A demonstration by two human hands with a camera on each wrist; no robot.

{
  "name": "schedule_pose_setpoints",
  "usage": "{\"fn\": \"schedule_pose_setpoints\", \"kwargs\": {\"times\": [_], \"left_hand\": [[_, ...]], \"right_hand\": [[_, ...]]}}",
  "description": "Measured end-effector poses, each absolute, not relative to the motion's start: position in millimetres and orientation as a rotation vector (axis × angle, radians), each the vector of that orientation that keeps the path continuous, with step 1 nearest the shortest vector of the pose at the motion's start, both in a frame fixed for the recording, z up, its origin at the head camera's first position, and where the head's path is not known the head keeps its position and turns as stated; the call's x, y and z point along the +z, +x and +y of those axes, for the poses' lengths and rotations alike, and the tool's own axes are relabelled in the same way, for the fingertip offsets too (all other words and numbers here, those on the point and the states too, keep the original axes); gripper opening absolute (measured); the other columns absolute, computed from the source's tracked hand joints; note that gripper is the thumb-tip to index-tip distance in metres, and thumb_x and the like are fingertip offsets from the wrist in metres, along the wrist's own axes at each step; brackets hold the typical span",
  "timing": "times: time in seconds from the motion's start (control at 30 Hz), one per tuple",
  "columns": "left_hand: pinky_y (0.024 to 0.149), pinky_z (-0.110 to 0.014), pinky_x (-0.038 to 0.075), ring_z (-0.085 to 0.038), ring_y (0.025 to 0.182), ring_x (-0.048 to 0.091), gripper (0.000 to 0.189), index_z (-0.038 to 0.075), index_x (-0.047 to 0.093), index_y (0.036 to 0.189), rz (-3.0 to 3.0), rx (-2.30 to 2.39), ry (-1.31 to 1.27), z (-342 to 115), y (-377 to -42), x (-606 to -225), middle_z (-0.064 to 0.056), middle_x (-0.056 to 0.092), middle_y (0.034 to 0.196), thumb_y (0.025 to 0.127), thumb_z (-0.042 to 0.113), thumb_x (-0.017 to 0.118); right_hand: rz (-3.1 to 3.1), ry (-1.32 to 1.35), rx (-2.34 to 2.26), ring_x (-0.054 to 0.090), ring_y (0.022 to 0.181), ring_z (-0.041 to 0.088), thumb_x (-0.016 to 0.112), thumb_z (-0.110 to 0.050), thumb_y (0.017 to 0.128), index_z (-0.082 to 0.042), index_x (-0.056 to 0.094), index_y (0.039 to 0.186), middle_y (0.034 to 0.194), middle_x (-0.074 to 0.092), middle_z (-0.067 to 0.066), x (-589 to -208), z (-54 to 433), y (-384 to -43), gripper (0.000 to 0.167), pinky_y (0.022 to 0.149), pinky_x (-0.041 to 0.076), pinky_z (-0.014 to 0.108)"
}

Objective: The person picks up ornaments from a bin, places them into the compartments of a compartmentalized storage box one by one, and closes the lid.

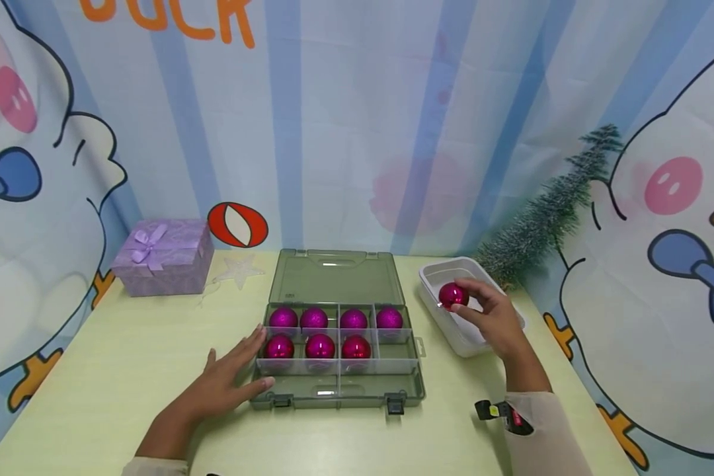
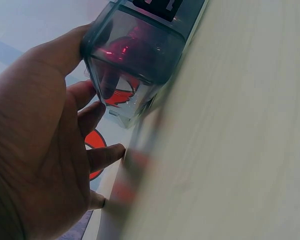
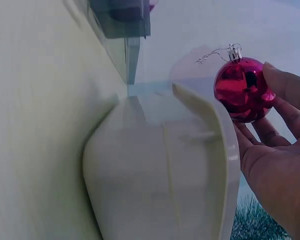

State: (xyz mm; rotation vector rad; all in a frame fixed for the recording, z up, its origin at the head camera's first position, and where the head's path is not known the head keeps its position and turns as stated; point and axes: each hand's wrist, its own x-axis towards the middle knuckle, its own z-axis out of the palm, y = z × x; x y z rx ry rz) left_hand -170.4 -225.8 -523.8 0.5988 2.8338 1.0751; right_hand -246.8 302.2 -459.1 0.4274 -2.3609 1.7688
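Observation:
My right hand [image 1: 490, 317] pinches a shiny magenta Christmas ball [image 1: 453, 295] between thumb and fingers, above the white plastic tub [image 1: 461, 336]. In the right wrist view the ball [image 3: 244, 90] shows a silver cap and a wire hook. An open, dark translucent compartment box [image 1: 333, 402] lies in front of me. Several glittery purple balls [image 1: 354, 320] sit in its back row, and three shiny ones [image 1: 320, 346] in the middle row. My left hand [image 1: 226, 383] rests against the box's left side with its fingers extended, the thumb at the front corner.
The box's lid [image 1: 336, 281] lies folded back. A purple gift box [image 1: 165, 258] with a bow stands at the back left, beside a pale star ornament [image 1: 238, 271]. A small artificial tree [image 1: 547, 211] leans behind the tub. Printed curtains close off the table's back and sides.

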Motion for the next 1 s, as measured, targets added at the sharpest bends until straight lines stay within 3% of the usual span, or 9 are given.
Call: {"fn": "schedule_pose_setpoints", "kwargs": {"times": [0.5, 1.0], "left_hand": [[0.114, -0.097, -0.003, -0.05, 0.166, 0.028, 0.09, 0.02, 0.028, 0.175, 2.829, 1.075, 0.592, -224.0, -170.5, -524.2, -0.011, 0.025, 0.183, 0.102, 0.052, 0.071], [0.114, -0.096, -0.002, -0.05, 0.165, 0.028, 0.091, 0.02, 0.028, 0.175, 2.838, 1.066, 0.587, -225.2, -170.7, -525.7, -0.011, 0.026, 0.183, 0.102, 0.052, 0.071]], "right_hand": [[-2.3, 0.661, 1.804, 0.065, 0.126, 0.001, 0.075, 0.011, 0.096, 0.012, 0.061, 0.142, 0.139, 0.068, 0.004, -465.8, 271.6, -235.0, 0.048, 0.097, 0.062, 0.018], [-2.401, 0.642, 1.757, 0.067, 0.121, -0.005, 0.076, 0.009, 0.096, 0.009, 0.064, 0.141, 0.143, 0.062, 0.034, -475.3, 252.5, -228.5, 0.047, 0.095, 0.061, 0.017]]}}
